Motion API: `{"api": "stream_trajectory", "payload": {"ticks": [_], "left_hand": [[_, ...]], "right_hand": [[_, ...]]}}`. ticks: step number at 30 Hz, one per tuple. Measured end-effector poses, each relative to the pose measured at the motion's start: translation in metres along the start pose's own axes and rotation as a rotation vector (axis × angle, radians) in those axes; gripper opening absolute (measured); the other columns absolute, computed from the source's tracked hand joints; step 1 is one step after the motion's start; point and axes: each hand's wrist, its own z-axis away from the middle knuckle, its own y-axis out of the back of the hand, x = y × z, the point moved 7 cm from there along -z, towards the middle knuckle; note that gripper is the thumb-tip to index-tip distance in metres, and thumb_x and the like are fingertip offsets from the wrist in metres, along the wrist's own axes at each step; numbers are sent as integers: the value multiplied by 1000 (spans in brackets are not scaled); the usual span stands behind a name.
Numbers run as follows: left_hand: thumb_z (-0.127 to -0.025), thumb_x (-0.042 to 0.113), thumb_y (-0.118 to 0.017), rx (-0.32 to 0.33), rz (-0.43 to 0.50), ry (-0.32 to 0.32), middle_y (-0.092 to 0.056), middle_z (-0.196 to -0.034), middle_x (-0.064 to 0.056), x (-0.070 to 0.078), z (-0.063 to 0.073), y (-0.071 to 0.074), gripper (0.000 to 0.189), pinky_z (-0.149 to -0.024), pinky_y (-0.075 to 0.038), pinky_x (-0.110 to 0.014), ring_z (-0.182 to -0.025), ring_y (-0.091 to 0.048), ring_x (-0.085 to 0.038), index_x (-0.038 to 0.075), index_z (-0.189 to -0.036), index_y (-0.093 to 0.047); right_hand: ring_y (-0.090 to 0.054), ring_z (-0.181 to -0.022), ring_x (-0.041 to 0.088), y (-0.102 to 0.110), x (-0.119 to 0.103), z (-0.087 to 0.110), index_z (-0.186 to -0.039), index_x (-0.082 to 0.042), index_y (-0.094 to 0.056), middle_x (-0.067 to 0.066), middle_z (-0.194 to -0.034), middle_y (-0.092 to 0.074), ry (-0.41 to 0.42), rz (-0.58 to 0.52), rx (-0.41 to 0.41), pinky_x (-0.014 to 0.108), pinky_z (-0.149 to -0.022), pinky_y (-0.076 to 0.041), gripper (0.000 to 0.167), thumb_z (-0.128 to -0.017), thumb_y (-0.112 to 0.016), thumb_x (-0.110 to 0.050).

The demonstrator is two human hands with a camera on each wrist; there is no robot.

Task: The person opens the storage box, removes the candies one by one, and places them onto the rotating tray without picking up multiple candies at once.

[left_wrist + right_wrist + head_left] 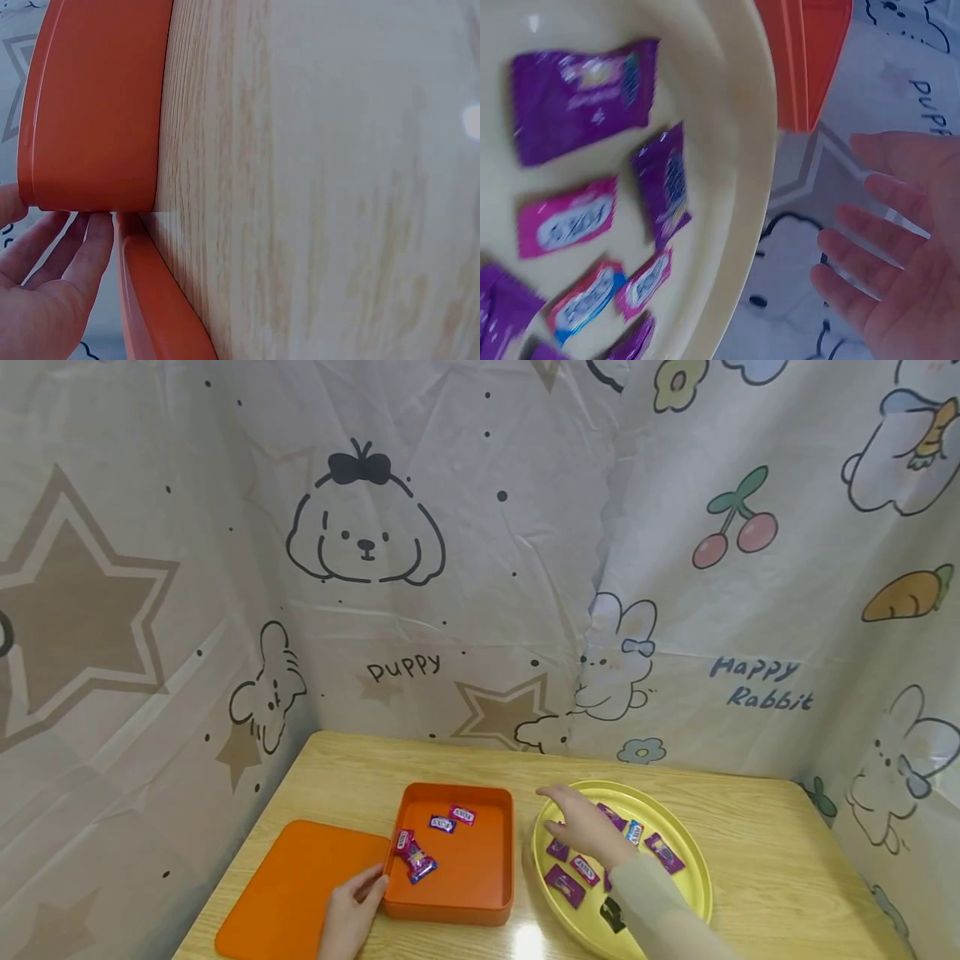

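My left hand (352, 906) rests against the left wall of an orange box (472, 885), near its front corner. In the left wrist view, its fingertips touch the outer wall and the thumb meets the rim; none of the fingers visibly wrap round it. Several wrapped candies (417, 862) lie inside, mostly toward the left. My right hand (588, 827) hovers over the left part of a yellow tray (693, 868), fingers spread and holding nothing. Purple, pink and blue wrapped candies (565, 885) lie on the tray, some hidden by my hand and sleeve.
A flat orange lid (300, 885) lies on the wooden table (772, 860) left of the box. A patterned cloth (480, 610) hangs behind the table and along both sides. One dark-wrapped candy (612, 913) sits toward the tray's near side.
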Motion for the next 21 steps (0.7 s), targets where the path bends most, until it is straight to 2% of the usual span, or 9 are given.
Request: {"api": "stream_trajectory", "payload": {"ticks": [8, 15, 21], "left_hand": [[-90, 20, -59, 13, 22, -12, -60, -114, -23, -3, 0, 0, 37, -83, -51, -36, -101, -61, -30, -7, -116, -59], [-90, 18, -58, 18, 24, -24, -60, -114, -24, -2, 2, 1, 36, -82, -52, -36, -101, -61, -31, -7, -116, -59], [-90, 17, -58, 13, 40, -26, -60, -114, -24, 0, 3, 0, 36, -82, -52, -35, -101, -61, -31, -7, -116, -59]], "right_hand": [[-51, -114, 32, -27, -36, -39, -125, -2, -52, 16, -124, -53, 100, 78, -32, 44, -97, -42, 43, -84, -65, -11], [-56, -107, 27, -53, -61, -61, -120, -1, -56, 14, -117, -58, 149, 159, -57, 39, -93, -46, 39, -83, -66, -10], [-57, -105, 25, -76, -67, -70, -116, -1, -59, 11, -114, -60, 106, 151, -145, 37, -94, -46, 33, -85, -64, -11]]}}
